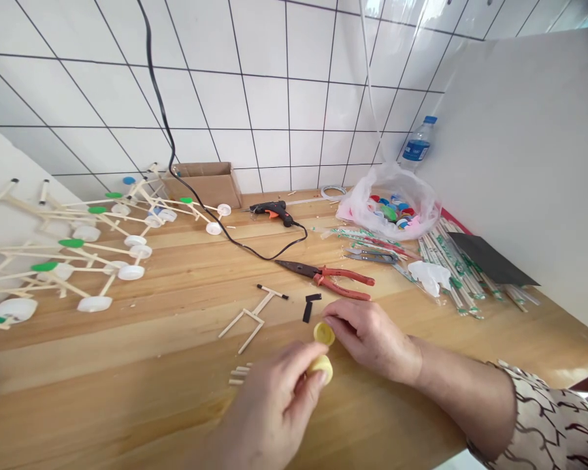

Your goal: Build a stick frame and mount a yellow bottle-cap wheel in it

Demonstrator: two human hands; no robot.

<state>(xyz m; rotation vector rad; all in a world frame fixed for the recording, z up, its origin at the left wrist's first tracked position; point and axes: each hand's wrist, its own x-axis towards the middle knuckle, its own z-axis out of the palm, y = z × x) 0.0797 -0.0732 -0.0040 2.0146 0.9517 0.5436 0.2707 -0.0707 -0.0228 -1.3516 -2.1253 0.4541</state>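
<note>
On the wooden tabletop (151, 405), the right forearm slants in from the lower right, its patterned sleeve (543, 418) near the elbow; the left hand (274, 398) rises from the bottom edge. Handling the two caps well would, I judge, call for wrists low and steady, short of the red-handled pliers (322, 275) and the stick frame (253, 316). The right hand (375, 339) is bent inward, thumb and fingers together at the rim of the far yellow bottle cap (324, 333), hollow side showing (whether it truly grips, I cannot tell). The left pinches the near yellow bottle cap (321, 369) between thumb and fingers, just below the other; a light rim hold should leave its faces clear.
</note>
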